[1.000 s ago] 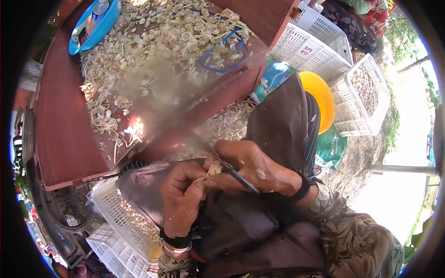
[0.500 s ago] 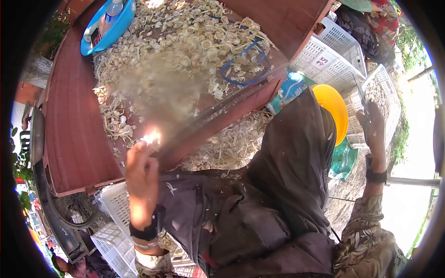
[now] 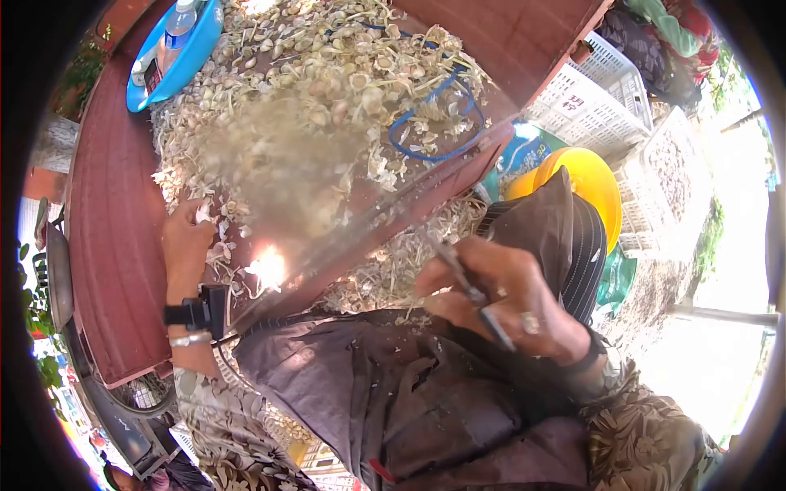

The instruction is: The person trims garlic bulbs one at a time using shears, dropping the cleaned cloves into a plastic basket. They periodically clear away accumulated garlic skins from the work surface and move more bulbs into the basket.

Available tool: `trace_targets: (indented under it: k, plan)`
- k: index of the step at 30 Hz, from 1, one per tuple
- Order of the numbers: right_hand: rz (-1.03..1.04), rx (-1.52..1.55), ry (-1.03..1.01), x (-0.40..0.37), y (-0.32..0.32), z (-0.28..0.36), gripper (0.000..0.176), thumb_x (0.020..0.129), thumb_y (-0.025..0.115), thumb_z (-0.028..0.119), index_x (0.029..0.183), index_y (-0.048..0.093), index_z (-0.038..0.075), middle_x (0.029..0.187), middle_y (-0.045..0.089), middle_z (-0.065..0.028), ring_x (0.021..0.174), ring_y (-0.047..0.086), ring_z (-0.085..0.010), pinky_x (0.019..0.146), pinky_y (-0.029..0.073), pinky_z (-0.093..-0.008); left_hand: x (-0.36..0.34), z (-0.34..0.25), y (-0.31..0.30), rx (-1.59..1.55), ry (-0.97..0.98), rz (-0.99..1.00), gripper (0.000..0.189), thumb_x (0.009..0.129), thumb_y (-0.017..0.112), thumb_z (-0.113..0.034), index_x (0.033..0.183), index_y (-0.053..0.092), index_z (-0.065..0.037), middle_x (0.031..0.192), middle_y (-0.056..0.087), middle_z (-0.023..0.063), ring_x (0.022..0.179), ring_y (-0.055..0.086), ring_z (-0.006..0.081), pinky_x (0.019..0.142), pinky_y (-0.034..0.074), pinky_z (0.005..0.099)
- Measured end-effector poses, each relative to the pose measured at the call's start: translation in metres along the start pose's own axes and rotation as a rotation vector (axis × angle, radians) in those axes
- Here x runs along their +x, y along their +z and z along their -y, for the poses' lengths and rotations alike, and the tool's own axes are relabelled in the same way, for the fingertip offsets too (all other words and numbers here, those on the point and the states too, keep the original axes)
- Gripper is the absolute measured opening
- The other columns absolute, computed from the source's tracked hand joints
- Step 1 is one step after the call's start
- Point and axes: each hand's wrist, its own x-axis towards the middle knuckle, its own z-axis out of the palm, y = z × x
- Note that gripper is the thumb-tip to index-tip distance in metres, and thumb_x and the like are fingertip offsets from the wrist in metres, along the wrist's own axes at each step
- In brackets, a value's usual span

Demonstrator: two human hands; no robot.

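Observation:
At the left edge of the garlic heap, my left hand (image 3: pixel 188 241) reaches over the red tabletop, its fingers closed on a pale piece of garlic (image 3: pixel 203 214). Loose garlic and dry skins (image 3: pixel 360 74) spread thickly beyond it. My right hand (image 3: pixel 512 299) hovers above my lap, wrapped round a slim dark-handled tool (image 3: pixel 475 293). Motion blurs this tool, and its thin tip points up and left. Below it, a dark apron (image 3: pixel 442 409) covers my legs.
A blue basin (image 3: pixel 184 69) holding a bottle (image 3: pixel 176 37) stands at the table's far left. Blue cord (image 3: pixel 393 135) lies on the heap. Right of my knee are a yellow bucket (image 3: pixel 602 192) and white crates (image 3: pixel 565 102). Another person (image 3: pixel 667 49) is at the upper right.
My left hand has moved up and left to the heap's edge and now pinches garlic. My right hand has swung left from beside the crates to above my lap, still with the tool.

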Motion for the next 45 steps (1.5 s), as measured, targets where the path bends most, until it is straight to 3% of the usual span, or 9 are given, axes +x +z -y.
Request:
trace_targets:
  k: [3,6,18,22,26,33,37,41,45]
  plan:
    - [0.084,-0.118,-0.014,0.004,0.022,-0.015,0.033,0.08,0.074,0.022,0.095,0.058,-0.002,0.075,0.054,-0.0156,0.067,0.056,-0.0275,0.062,0.045,-0.0362,-0.03,-0.007,-0.004,-0.623,-0.136,0.043,0.026,0.081,0.06,0.004,0.107,0.06,0.004,0.091,0.067,0.0093,0.079,0.065,0.0168,0.069,0.051,0.0229]
    - [0.053,-0.224,-0.07,0.004,0.041,-0.027,0.04,0.079,0.074,0.031,0.097,0.058,-0.002,0.077,0.057,-0.0189,0.07,0.058,-0.0359,0.063,0.046,-0.0405,-0.081,-0.02,0.012,-0.999,0.076,0.109,0.026,0.083,0.07,-0.004,0.105,0.059,0.003,0.095,0.066,0.0108,0.085,0.065,0.017,0.074,0.053,0.0243]
    - [0.123,-0.351,-0.165,0.05,0.075,-0.032,0.038,0.084,0.068,0.032,0.095,0.057,-0.002,0.079,0.056,-0.0216,0.071,0.055,-0.0377,0.062,0.044,-0.0403,-0.109,-0.064,0.045,-0.944,0.226,-0.154,0.016,0.083,0.068,0.001,0.098,0.063,-0.001,0.107,0.064,0.0082,0.09,0.058,0.0112,0.071,0.048,0.0225]
    - [0.025,-0.294,-0.535,0.096,0.071,-0.04,0.044,0.087,0.064,0.038,0.073,0.055,-0.002,0.062,0.057,-0.0198,0.06,0.059,-0.0375,0.054,0.046,-0.041,-0.076,-0.063,0.045,-1.039,0.158,-0.164,0.013,0.084,0.069,-0.003,0.096,0.064,-0.001,0.103,0.065,0.0074,0.088,0.058,0.0112,0.077,0.047,0.023]
    - [0.477,0.104,0.31,0.129,0.05,0.0,0.05,0.093,0.054,0.05,0.072,0.057,0.004,0.057,0.052,0.0003,0.05,0.05,-0.0048,0.044,0.039,-0.0191,-0.035,-0.054,0.055,-1.189,0.23,-0.131,0.014,0.086,0.067,-0.007,0.098,0.064,-0.002,0.099,0.066,0.0068,0.089,0.06,0.0124,0.078,0.047,0.0233]
    - [0.27,0.358,0.191,0.163,0.038,-0.026,0.073,0.085,0.047,0.07,0.062,0.057,0.002,0.054,0.052,-0.0033,0.046,0.051,-0.0094,0.041,0.039,-0.0226,0.003,-0.026,0.054,-1.671,-0.046,-0.07,0.018,0.087,0.062,-0.006,0.105,0.06,-0.001,0.109,0.063,0.0141,0.097,0.062,0.0208,0.075,0.05,0.025]
    - [0.309,0.334,0.313,0.167,0.03,-0.017,0.069,0.088,0.046,0.067,0.065,0.057,0.003,0.054,0.051,-0.0016,0.046,0.049,-0.0081,0.041,0.037,-0.0215,0.01,-0.022,0.05,-1.623,0.052,0.148,0.024,0.086,0.058,-0.003,0.11,0.057,0.0,0.112,0.061,0.0131,0.09,0.06,0.0181,0.072,0.048,0.0231]
    - [0.46,0.335,0.386,0.161,0.028,-0.007,0.066,0.088,0.046,0.067,0.068,0.056,0.005,0.056,0.052,-0.0001,0.046,0.048,-0.006,0.043,0.038,-0.02,0.006,-0.045,0.07,-1.281,-0.192,0.061,0.035,0.088,0.059,-0.007,0.122,0.051,-0.002,0.114,0.059,0.0084,0.087,0.056,0.0118,0.072,0.046,0.0223]
    - [0.541,0.455,0.46,0.156,0.028,-0.009,0.068,0.087,0.042,0.07,0.071,0.056,0.006,0.059,0.051,0.0011,0.045,0.045,-0.0048,0.042,0.036,-0.0189,-0.001,-0.052,0.08,-1.377,-0.083,0.294,0.043,0.088,0.064,-0.009,0.127,0.048,-0.005,0.119,0.058,0.0066,0.1,0.058,0.0166,0.085,0.047,0.028]
